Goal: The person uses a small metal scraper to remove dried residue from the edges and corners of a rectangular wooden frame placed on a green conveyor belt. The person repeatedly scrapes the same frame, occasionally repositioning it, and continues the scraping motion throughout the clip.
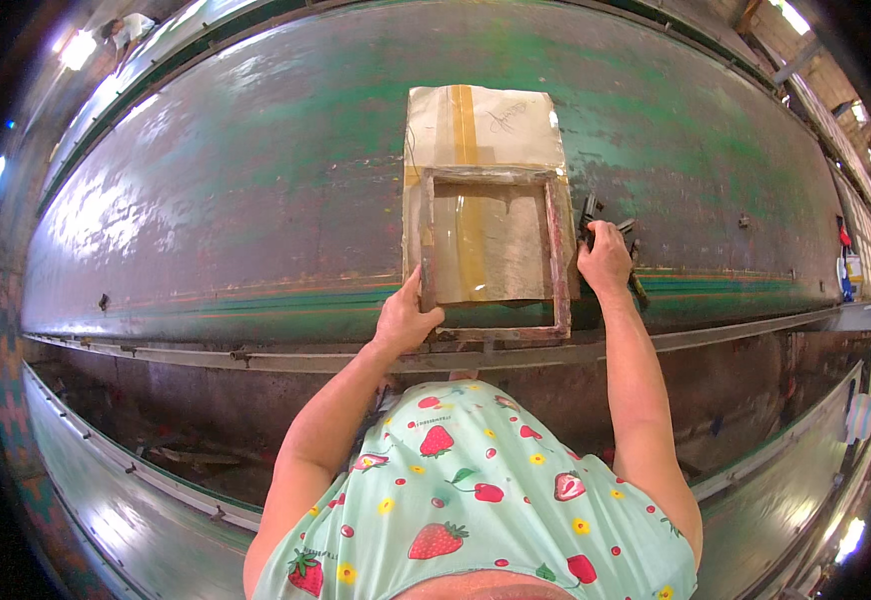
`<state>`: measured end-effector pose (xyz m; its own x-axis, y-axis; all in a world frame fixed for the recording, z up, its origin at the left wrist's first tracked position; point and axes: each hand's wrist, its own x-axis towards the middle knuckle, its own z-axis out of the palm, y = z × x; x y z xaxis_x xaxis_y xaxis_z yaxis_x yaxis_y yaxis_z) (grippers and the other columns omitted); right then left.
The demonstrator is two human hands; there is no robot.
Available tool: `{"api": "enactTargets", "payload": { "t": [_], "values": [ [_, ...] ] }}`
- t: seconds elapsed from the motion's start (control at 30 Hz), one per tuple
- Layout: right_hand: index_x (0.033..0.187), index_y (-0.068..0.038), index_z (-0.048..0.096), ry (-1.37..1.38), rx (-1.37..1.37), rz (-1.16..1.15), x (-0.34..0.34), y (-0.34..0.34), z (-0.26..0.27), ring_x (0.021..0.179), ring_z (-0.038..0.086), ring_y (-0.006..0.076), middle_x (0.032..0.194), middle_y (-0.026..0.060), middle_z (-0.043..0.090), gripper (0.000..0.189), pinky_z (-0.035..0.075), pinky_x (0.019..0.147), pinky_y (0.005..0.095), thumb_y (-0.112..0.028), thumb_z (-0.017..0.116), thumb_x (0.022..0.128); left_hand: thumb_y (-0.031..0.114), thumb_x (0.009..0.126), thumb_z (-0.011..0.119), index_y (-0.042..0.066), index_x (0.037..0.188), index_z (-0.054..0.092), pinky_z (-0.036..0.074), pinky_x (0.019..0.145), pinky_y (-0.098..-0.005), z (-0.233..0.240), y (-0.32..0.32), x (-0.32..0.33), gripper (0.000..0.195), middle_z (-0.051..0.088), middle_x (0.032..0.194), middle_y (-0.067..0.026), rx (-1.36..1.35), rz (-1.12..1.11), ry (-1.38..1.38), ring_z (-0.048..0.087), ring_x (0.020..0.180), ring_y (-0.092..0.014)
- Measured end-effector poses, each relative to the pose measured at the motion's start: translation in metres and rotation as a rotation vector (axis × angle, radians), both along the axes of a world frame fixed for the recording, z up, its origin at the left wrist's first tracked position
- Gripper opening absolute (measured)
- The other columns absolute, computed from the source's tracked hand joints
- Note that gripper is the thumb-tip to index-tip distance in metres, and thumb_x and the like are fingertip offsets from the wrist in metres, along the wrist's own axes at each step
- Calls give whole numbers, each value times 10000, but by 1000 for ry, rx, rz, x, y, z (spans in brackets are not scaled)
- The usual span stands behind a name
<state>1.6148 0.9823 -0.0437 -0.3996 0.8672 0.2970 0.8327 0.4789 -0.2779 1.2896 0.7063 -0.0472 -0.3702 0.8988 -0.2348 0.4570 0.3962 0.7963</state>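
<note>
A worn wooden screen-printing type frame [559, 259] lies over a cardboard sheet [510, 124] with brown tape down it. The frame's lower edge extends past the sheet towards me. My left hand [404, 315] grips the frame's lower left side, index finger along the outer edge and thumb at the inner corner. To the right of the frame, my right hand [606, 259] has its fingertips bent down at several dark, narrow pieces [591, 206]. Whether one is pinched between them is hidden by the fingers.
The long green-stained table [293, 210] carries all this, with a metal rail [315, 361] along its near edge. Small stubs [103, 301] stick up from its surface. Behind me runs another long table [128, 517]. A person [129, 31] leans over a table at the far left.
</note>
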Motion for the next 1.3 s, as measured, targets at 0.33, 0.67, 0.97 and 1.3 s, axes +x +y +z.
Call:
{"api": "enactTargets", "payload": {
  "t": [0.33, 0.67, 0.97, 1.3],
  "values": [
    [1400, -183, 797, -309, 182, 134, 15, 36, 6, 1114, 670, 333, 1170, 93, 700, 476, 559, 931, 496, -23, 743, 956, 97, 903, 803, -108, 1742, 313, 594, 989, -322, -7, -2, 2, 992, 793, 1313, -182, 91, 22, -320, 736, 1100, -159],
    [1288, -50, 734, 300, 41, 70, 20, 22, 30, 1000, 750, 322, 1130, 105, 747, 326, 603, 858, 445, -130, 771, 974, 138, 918, 863, -98, 1741, 336, 556, 771, -289, 9, -2, 1, 1005, 738, 1121, -74, -52, -9, -85, 626, 887, -108],
    [1124, -34, 796, 649, -471, 134, 14, -172, 55, 938, 716, 168, 1029, 51, 735, 227, 579, 816, 311, 33, 869, 919, 214, 963, 919, -123, 1740, 299, 484, 606, -255, -13, -6, -10, 1050, 575, 845, 7, 62, -66, -183, 552, 718, -62],
    [1218, -33, 746, 465, -213, 31, -38, -274, 50, 1113, 753, 366, 1186, 160, 770, 322, 616, 969, 450, 62, 794, 914, 170, 1024, 820, -12, 1691, 490, 546, 539, -293, 9, -36, -51, 766, 600, 773, -2, 142, -89, -527, 621, 600, -106]
  ]
}}
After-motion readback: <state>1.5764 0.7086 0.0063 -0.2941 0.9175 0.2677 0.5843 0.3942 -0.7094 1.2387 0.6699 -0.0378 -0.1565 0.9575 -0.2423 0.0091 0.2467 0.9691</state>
